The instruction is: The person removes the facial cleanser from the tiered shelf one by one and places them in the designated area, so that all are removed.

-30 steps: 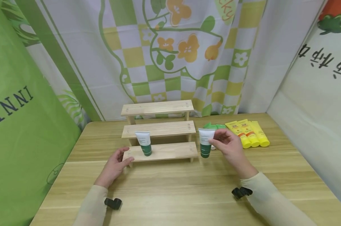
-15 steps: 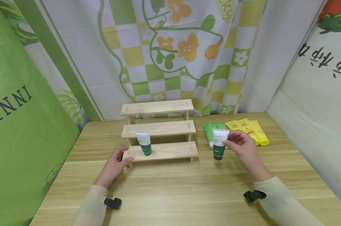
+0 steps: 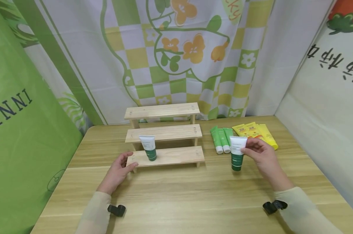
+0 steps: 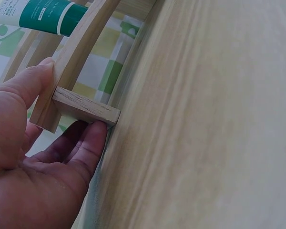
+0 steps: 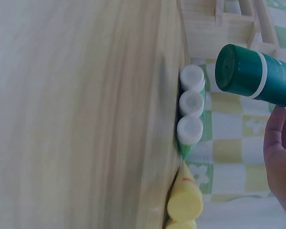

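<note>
In the head view my right hand (image 3: 263, 156) pinches a white-and-green squeeze tube (image 3: 237, 156) by its side, cap down, over the table to the right of the rack. Its dark green cap end (image 5: 240, 71) shows in the right wrist view. My left hand (image 3: 118, 170) holds the left end of the lowest step of a three-step wooden rack (image 3: 176, 156). In the left wrist view the thumb lies on the board's edge, and the fingers (image 4: 93, 148) touch the short leg (image 4: 86, 106). A matching tube (image 3: 149, 149) stands cap down on that lowest step.
Three light green tubes (image 3: 221, 138) with white caps lie behind the held tube. Several yellow tubes (image 3: 265, 135) lie to their right, partly behind my right hand. Patterned curtains (image 3: 179, 84) hang behind the wooden table (image 3: 176, 201).
My right hand has carried the pinched tube to the right and slightly nearer, away from the rack, uncovering the light green tubes. The left hand has stayed at the rack's end.
</note>
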`<state>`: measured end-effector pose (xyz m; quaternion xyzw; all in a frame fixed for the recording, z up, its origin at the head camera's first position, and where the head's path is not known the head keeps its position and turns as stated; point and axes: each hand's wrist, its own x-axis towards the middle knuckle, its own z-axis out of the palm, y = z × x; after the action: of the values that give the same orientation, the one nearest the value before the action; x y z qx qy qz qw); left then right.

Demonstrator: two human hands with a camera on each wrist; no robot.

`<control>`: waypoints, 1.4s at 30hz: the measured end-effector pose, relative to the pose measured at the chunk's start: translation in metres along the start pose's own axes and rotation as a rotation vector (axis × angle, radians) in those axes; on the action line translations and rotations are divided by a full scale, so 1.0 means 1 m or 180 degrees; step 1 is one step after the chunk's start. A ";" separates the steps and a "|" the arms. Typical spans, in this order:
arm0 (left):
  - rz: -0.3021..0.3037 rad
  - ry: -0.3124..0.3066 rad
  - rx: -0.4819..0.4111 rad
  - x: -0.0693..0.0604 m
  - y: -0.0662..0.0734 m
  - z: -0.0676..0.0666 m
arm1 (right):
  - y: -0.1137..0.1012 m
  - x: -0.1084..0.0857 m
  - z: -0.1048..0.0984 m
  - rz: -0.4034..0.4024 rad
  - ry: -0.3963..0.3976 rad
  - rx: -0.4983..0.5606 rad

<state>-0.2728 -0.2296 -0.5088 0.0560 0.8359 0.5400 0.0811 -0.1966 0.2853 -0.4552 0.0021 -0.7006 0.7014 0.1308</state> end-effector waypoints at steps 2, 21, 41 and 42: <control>-0.0015 -0.0001 -0.0004 -0.001 0.001 0.000 | 0.002 0.000 -0.005 -0.0003 -0.0011 -0.0057; -0.0027 0.0022 -0.0014 0.000 0.000 0.001 | 0.013 -0.002 -0.044 0.0279 -0.0076 -0.0473; -0.0057 0.0010 -0.0075 0.002 -0.003 0.000 | 0.028 0.015 -0.074 0.1452 -0.0376 -0.1430; -0.0059 0.0014 -0.0061 0.002 -0.002 0.000 | 0.028 0.014 -0.075 0.1489 -0.0366 -0.1430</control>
<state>-0.2744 -0.2301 -0.5111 0.0462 0.8313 0.5474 0.0847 -0.2021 0.3621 -0.4818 -0.1482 -0.8256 0.5391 -0.0765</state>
